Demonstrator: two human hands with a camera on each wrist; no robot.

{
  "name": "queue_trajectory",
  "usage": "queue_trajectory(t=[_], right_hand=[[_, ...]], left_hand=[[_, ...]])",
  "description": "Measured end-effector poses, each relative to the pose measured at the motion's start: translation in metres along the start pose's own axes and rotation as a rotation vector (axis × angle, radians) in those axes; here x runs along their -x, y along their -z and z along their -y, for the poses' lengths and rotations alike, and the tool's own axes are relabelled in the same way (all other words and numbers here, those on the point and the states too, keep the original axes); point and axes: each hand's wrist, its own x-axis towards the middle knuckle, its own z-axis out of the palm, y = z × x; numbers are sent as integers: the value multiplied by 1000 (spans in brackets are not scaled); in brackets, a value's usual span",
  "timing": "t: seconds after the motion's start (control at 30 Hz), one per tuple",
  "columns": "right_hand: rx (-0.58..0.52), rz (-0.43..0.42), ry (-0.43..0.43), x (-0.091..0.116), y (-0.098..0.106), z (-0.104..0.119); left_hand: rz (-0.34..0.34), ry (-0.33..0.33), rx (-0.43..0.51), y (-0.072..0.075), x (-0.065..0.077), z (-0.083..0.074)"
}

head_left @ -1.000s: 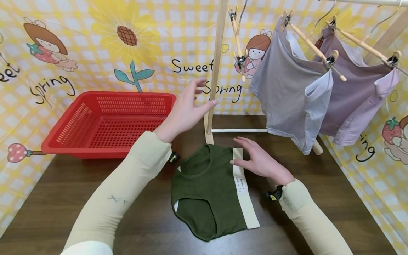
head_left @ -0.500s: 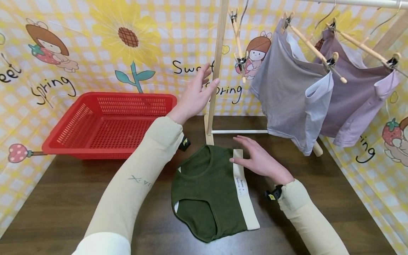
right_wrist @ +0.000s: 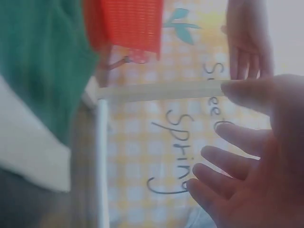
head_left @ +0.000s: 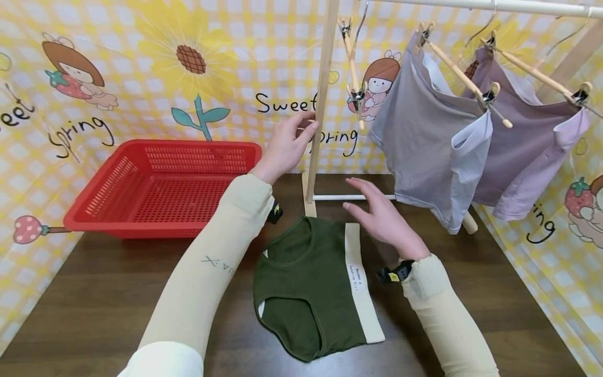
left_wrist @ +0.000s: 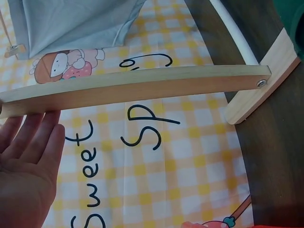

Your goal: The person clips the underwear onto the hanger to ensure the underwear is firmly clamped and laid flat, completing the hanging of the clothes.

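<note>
My left hand (head_left: 285,146) is raised beside the rack's wooden post (head_left: 325,73), its relaxed fingertips right at the post's edge. In the left wrist view, the fingers (left_wrist: 34,137) reach up to the lower side of that post and their tips are hidden behind it. Dark green underpants (head_left: 332,283) with a cream waistband lie flat on the table, waistband to the right. Over the table just beyond the waistband, my right hand (head_left: 383,220) hovers with spread fingers and holds nothing. The hazy right wrist view shows its fingers apart too.
A red plastic basket (head_left: 162,228) stands at the left. On the rack's white top rail (head_left: 532,5), an unloaded clip hanger (head_left: 352,63) hangs nearest the post. Grey shorts (head_left: 428,131) and mauve shorts (head_left: 523,125) hang from hangers farther right. A white lower bar (head_left: 353,197) joins the rack's base.
My left hand has moved right to the post. The right hand has lifted away from the waistband, toward the back. The underpants have stayed put.
</note>
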Motion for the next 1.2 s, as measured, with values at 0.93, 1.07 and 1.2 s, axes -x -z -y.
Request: queue_trajectory(t=[0.93, 1.07, 1.2], right_hand=[[-407, -394, -70, -95, 123, 107], [-371, -359, -52, -114, 134, 102], [-261, -299, -73, -125, 139, 105]], left_hand=[[-53, -14, -45, -7, 0, 2], [-55, -16, -36, -7, 0, 2], [-54, -17, -26, -7, 0, 2]])
